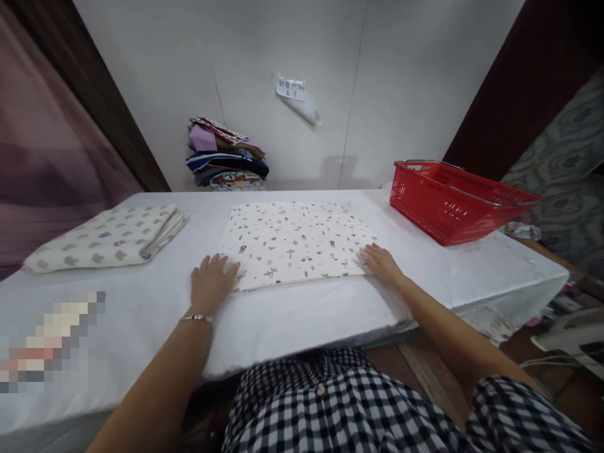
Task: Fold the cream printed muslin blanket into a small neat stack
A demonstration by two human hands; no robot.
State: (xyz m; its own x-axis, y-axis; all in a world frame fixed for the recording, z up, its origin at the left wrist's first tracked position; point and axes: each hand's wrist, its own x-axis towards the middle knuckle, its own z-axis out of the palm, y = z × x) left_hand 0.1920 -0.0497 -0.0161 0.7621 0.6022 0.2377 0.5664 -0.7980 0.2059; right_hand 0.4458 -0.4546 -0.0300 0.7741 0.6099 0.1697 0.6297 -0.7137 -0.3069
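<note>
White tabletop (292, 321), pixelated object (59, 327) unreadable, left hand (211, 281), right hand (384, 264), each grip spread flat, at printed cloth (297, 242)

My left hand (213, 280) and right hand (383, 263) take up the near corners of the printed cloth (302, 242); between them, along its near side, I could slide over bare white tabletop (302, 321). Left of the cloth a lane lies open as far as the folded blanket (106, 242). To its right I have room up to the red basket (425, 207). Beyond its far left corner a fabric stack (229, 160) blocks me; behind it, the wall (302, 160).
</note>
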